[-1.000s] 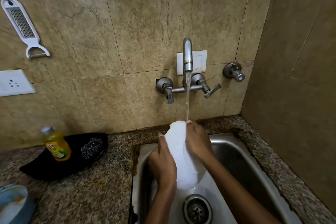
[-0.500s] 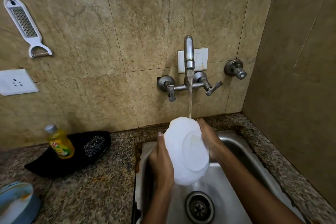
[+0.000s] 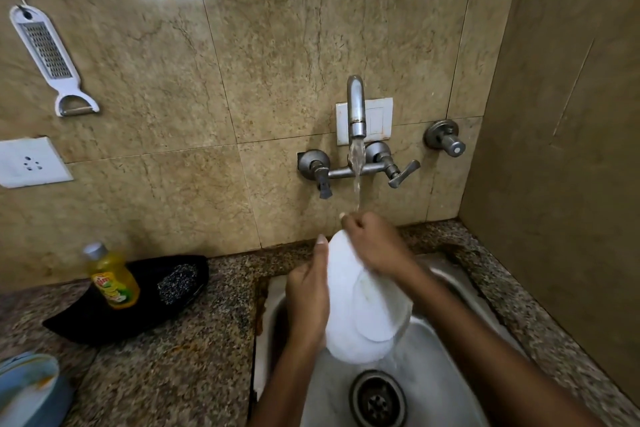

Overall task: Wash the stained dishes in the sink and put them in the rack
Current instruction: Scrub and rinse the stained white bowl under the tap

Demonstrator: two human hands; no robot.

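Note:
A white plate [image 3: 360, 319] is held upright on edge over the steel sink [image 3: 450, 291], its underside towards me. My left hand [image 3: 308, 302] grips its left rim. My right hand [image 3: 374, 246] lies over its top right edge, fingers curled on the rim, right under the stream from the tap [image 3: 356, 107]. Water runs off the plate's lower edge towards the drain [image 3: 377, 399].
A yellow soap bottle [image 3: 110, 277] and a steel scrubber [image 3: 176, 282] sit in a black tray [image 3: 86, 322] on the granite counter. A stained blue dish [image 3: 27, 388] is at the bottom left. A grater [image 3: 48, 52] and a socket [image 3: 29, 161] are on the wall.
My right hand has moved from the plate's right side up over its top edge, into the water stream. The plate has turned more edge-on.

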